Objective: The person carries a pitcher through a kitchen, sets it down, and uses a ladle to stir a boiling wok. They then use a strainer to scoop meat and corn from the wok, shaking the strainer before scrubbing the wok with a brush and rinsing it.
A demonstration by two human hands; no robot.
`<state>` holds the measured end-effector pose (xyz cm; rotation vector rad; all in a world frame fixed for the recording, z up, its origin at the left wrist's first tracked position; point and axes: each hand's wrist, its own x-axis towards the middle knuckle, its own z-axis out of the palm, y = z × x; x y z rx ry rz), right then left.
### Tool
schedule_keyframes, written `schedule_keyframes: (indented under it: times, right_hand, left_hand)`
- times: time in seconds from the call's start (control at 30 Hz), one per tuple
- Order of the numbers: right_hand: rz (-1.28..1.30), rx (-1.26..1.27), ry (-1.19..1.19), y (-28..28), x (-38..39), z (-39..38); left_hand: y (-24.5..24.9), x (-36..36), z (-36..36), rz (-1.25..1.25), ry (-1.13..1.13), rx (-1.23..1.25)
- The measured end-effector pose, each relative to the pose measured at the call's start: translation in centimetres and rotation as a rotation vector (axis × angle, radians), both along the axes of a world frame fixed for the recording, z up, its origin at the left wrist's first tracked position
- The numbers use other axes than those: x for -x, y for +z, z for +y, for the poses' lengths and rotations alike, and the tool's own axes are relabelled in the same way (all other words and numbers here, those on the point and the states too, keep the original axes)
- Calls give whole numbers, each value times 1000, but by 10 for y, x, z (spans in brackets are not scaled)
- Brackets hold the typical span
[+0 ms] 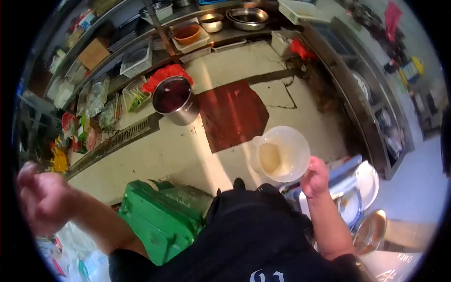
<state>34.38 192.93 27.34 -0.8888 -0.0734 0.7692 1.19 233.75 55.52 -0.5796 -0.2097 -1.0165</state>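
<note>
My right hand (315, 177) is closed on the right side of a translucent white plastic jug (297, 141), with its spout turned left. A pale yellowish liquid shows in its bottom. My left hand (44, 199) is raised at the far left edge, blurred, and its fingers are not clear; I see nothing held in it. Ahead on the floor stands a tall metal pot (184, 113) of dark reddish liquid, apart from both hands. A green plastic bin (155, 221) stands beside my body on the left, below my left forearm.
A reddish-brown sheet or patch (232, 117) covers part of the tiled floor (164, 141). A drain grate (131, 134) runs along the left. Shelves at the back hold metal bowls (247, 21) and a white basket (136, 61). Stacked plates (366, 183) are near my right arm.
</note>
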Motion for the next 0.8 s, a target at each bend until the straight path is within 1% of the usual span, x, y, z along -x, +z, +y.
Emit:
schedule_keyframes:
  times: [0.03,0.07,0.13,0.17,0.2,0.23,0.3,0.33,0.37,0.4,0.43,0.47,0.5,0.57,0.6,0.63,0.67,0.7,0.73,0.77,0.8]
  right_hand:
    - [-17,15,-31,11,-15,28]
    - [-23,78,-50,34,-26,61]
    - [-72,87,-1,22,-66,101]
    - [-103,84,28,13,-88,119]
    - [-151,51,92,9,-107,143]
    - [-165,62,144,17,-114,174]
    - [-140,219,101,41,-123,251]
    - [-138,276,41,42,-130,288]
    - [-157,272,126,38,-141,318]
    - [-197,203,238,31,-156,347]
    - [-222,140,345,27,-166,380]
    - [-183,4,494,28,-169,418]
    - [-180,3,568,24,-172,456]
    - [-224,8,556,13,-172,519]
    - [-144,14,547,13,-162,557]
    - [-152,15,603,13,-149,593]
    - [-199,66,585,15,-132,629]
    - [-247,114,558,18,-111,666]
    - [-271,161,503,27,-76,702]
    - [-278,156,533,21,-62,734]
    - [-248,121,573,11,-55,761]
  left_hand:
    - [-19,-20,25,167,-250,395]
    - [-41,-37,46,325,-507,789]
    - [-95,-66,74,210,-1461,1503]
    - [-128,-71,94,81,-1578,1624]
    - [-153,-73,114,58,-1389,1679]
    - [-164,-73,123,-12,-1148,1910]
    - [-213,-67,145,-163,-943,2199]
    - [-234,-62,151,-247,-663,2409]
    - [-264,-51,155,-295,-418,2594]
    - [-289,-44,154,-220,-97,2642]
    - [-293,-42,162,-229,315,3037]
    - [-324,-23,161,-143,92,3092]
    - [-335,-15,163,-190,154,3202]
    - [-355,10,162,-361,104,3243]
    - [-362,22,173,-463,84,3231]
    - [-370,35,184,-513,108,3246]
    - [-378,49,197,-555,132,3263]
    - [-385,64,215,-627,118,3255]
    - [-391,79,237,-661,44,3245]
    - [-397,97,258,-683,-30,3232]
    - [-403,113,283,-721,-42,3227]
